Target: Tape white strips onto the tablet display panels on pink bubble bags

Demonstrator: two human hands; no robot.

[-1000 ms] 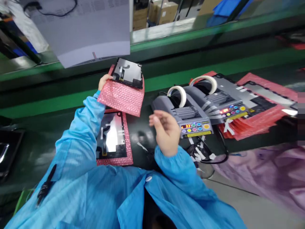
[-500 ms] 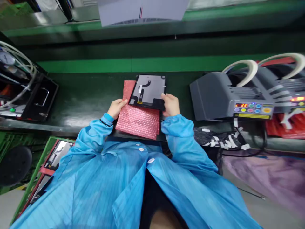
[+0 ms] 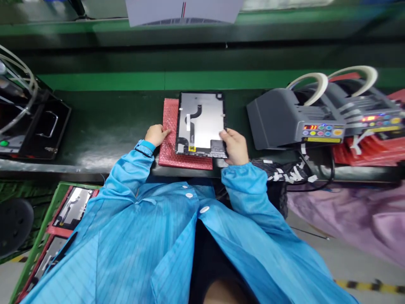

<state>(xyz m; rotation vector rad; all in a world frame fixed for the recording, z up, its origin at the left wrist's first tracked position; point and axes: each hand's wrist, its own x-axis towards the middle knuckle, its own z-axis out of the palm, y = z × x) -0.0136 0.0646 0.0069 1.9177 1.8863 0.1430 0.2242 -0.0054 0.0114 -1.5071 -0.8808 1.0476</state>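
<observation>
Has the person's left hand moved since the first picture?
Yes. Against the green strip, the left hand moved toward the blue coat: first about level with the strip in view, now clearly below it, at the pink bag.

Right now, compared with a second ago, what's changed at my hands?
Your right hand, free then, now holds the panel by its lower right edge. The panel, raised earlier with pink bubble wrap by your left hand, has come nearer you, over wrap on the bench. Your left hand is now at the wrap's left edge. The tape dispensers stayed put, the left one still reading 33.
</observation>
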